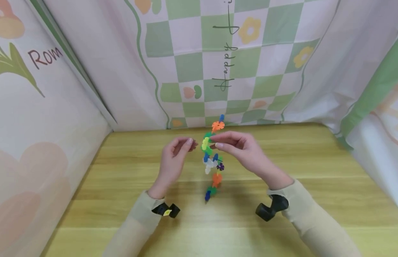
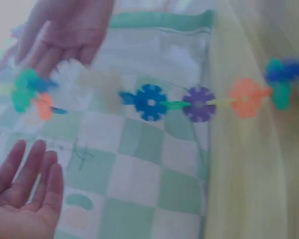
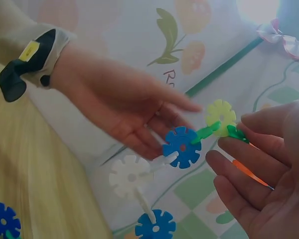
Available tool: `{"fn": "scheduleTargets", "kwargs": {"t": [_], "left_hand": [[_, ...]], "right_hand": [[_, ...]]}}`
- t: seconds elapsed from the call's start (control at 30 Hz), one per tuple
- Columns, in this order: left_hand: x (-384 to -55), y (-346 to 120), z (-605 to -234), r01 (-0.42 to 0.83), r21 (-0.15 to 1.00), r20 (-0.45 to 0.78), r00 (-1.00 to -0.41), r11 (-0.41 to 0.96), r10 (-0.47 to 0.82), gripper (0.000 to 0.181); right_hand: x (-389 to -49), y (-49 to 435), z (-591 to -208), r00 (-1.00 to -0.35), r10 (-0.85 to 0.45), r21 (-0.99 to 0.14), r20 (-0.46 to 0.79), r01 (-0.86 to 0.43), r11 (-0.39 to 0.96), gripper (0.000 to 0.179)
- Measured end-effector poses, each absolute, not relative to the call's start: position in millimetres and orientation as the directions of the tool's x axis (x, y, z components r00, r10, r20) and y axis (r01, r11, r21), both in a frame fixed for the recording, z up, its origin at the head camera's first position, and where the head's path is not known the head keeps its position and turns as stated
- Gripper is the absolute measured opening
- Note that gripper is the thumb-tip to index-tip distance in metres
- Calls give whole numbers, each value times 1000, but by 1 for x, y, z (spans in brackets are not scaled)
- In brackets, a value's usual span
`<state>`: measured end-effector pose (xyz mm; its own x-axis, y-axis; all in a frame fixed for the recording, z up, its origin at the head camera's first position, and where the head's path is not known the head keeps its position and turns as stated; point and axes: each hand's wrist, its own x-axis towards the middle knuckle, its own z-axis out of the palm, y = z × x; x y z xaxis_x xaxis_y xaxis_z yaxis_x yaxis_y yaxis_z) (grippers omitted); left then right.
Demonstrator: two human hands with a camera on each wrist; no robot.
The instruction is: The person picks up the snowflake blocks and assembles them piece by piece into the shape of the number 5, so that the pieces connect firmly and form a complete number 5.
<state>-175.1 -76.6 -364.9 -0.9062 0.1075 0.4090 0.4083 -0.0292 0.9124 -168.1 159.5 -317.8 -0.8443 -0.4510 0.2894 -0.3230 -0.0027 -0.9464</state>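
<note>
A chain of notched plastic snowflake discs hangs upright over the table, linked edge to edge. My right hand [image 1: 245, 146] pinches it near the top, thumb and fingertips at a green disc [image 3: 236, 133] beside a yellow-green disc [image 3: 221, 117]. Below that come a blue disc [image 3: 183, 148] and a white disc [image 3: 130, 177]. Farther down, the left wrist view shows a purple disc [image 2: 199, 104] and an orange disc [image 2: 246, 97]. My left hand [image 1: 174, 157] is just left of the chain, fingers loosely bent and holding nothing.
The wooden table [image 1: 122, 200] lies under both hands. A checkered green and white cloth [image 1: 189, 67] hangs behind it, and a printed curtain [image 1: 57, 117] stands at the left. Black wrist cameras [image 1: 272, 207] are strapped over the sleeves.
</note>
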Motion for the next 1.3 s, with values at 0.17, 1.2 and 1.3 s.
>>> {"fn": "scheduleTargets", "kwargs": {"t": [0.17, 1.2, 1.3], "left_hand": [[-170, -70, -354, 521, 853, 520, -850, -12, 80, 19], [-182, -62, -353, 538, 835, 544, -838, 115, -32, 12], [-187, -64, -354, 511, 853, 516, -856, 102, -31, 13]], "right_hand": [[-169, 158, -319, -848, -445, -944, 288, -328, 15, 29], [-166, 188, -374, -869, -467, -848, 161, -364, 385, 36], [-172, 195, -400, -878, -473, -877, 67, -278, 392, 35]]}}
